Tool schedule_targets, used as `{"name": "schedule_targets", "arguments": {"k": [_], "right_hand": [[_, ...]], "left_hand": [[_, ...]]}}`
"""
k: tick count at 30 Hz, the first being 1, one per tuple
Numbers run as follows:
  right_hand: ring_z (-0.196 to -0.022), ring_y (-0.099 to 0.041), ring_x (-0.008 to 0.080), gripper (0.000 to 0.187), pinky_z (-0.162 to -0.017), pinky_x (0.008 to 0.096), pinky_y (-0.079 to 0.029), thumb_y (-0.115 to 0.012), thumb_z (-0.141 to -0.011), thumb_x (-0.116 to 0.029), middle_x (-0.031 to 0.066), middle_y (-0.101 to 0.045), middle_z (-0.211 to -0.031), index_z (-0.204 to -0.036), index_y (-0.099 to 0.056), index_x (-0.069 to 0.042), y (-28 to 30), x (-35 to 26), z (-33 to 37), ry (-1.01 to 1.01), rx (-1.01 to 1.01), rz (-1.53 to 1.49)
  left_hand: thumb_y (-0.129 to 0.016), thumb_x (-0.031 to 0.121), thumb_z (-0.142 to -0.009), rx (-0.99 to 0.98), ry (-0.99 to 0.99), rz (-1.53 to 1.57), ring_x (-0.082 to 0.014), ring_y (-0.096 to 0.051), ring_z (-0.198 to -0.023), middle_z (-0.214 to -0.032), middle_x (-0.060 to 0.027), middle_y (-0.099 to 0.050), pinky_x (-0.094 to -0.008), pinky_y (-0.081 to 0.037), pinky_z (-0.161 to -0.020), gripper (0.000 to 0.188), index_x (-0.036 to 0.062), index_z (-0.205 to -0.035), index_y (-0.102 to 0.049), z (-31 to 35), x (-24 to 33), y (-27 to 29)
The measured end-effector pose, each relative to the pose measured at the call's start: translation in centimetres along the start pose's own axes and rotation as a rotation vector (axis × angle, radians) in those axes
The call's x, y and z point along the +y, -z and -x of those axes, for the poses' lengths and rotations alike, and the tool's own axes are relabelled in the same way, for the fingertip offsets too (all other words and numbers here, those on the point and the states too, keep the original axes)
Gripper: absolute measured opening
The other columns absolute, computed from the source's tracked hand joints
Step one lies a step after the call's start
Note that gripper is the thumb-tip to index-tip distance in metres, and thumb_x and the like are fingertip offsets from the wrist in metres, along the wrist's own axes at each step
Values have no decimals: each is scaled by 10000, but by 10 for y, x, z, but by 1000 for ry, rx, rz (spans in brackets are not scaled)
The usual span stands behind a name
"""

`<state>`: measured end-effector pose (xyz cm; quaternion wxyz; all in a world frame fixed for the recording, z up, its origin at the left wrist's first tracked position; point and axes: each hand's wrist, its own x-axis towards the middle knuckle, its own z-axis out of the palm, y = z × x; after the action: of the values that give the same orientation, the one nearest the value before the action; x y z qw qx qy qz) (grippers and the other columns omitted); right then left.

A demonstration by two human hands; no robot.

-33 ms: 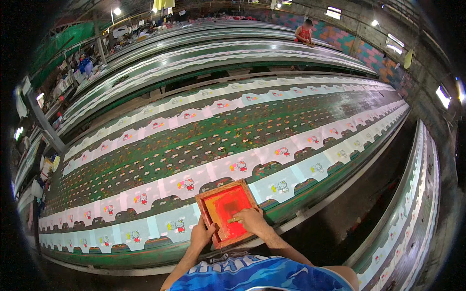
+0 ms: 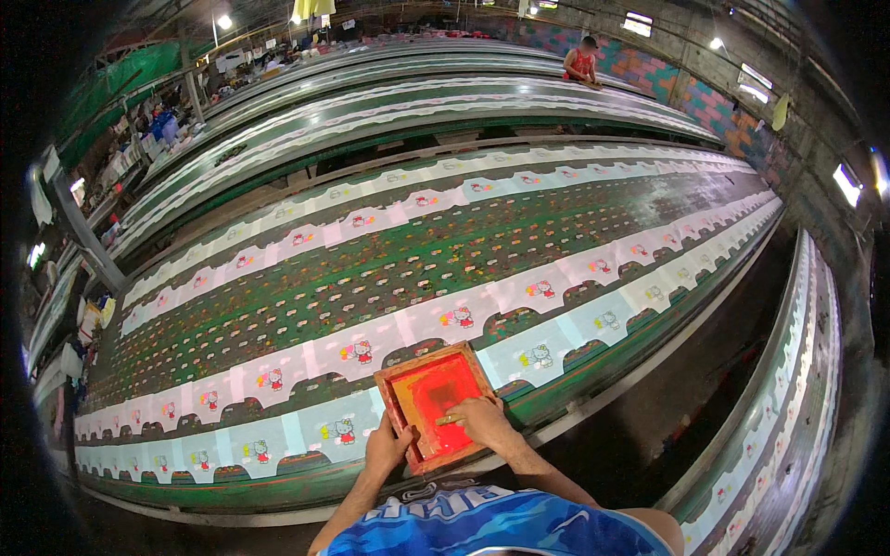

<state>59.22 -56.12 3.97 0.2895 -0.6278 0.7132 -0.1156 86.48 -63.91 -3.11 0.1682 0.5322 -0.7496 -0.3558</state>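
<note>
A wooden-framed printing screen (image 2: 425,358) lies tilted over the row of pale blue fabric pieces (image 2: 298,422) at the table's near edge. Wet red ink (image 2: 436,382) covers much of its mesh, with an orange band on the left. My left hand (image 2: 386,447) grips the screen's lower left side, thumb over the wooden bar. Inside the frame, the fingers of my right hand (image 2: 484,422) are closed on a small squeegee (image 2: 445,421), most of it hidden by the hand. Printed cartoon figures show on the fabric at both sides of the screen.
Beyond runs a row of pink printed fabric (image 2: 315,367) on the long green table (image 2: 528,422). More long tables with fabric stand behind and at the right (image 2: 742,463). A person in red (image 2: 580,63) works at a far table. A post (image 2: 83,222) rises at the left.
</note>
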Motion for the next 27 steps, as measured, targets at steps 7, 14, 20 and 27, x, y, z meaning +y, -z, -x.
{"name": "schedule_targets", "arguments": {"k": [7,14,20,27], "right_hand": [[-1309,-663,329,352,-1231,578,-369,-733,-1034,-165,78,-769,-1331,-1374,-810,-218,-18,27,-7,103,97,9],[-1318,-659,317,370,-1230,535,-369,-731,-1015,-103,77,-767,-1343,-1374,-808,-153,-10,18,4,197,116,-50],[-1355,-641,307,411,-1243,586,-338,-700,-1001,-53,66,-759,-1355,-1379,-811,-169,-17,18,17,135,183,-34],[-1361,-638,276,386,-1240,641,-297,-732,-1019,-146,24,-761,-1358,-1380,-814,-252,-17,20,15,122,186,-28]], "left_hand": [[-683,536,-1029,-144,1,-261,-564,-775,-847,-907,-349,-782,-643,-623,-747,921,-99,-1605,-345,-20,25,17],[-674,475,-1022,-133,82,-118,-570,-781,-959,-1002,-392,-778,-618,-637,-838,1084,-149,-1717,-125,-26,32,18],[-682,392,-940,-203,162,-160,-549,-783,-1034,-1093,-393,-779,-584,-635,-914,1134,-148,-1723,-64,-32,43,24],[-678,403,-968,-238,186,-131,-564,-779,-1039,-1104,-403,-774,-601,-629,-923,1099,-123,-1717,-69,-33,47,28]]}}
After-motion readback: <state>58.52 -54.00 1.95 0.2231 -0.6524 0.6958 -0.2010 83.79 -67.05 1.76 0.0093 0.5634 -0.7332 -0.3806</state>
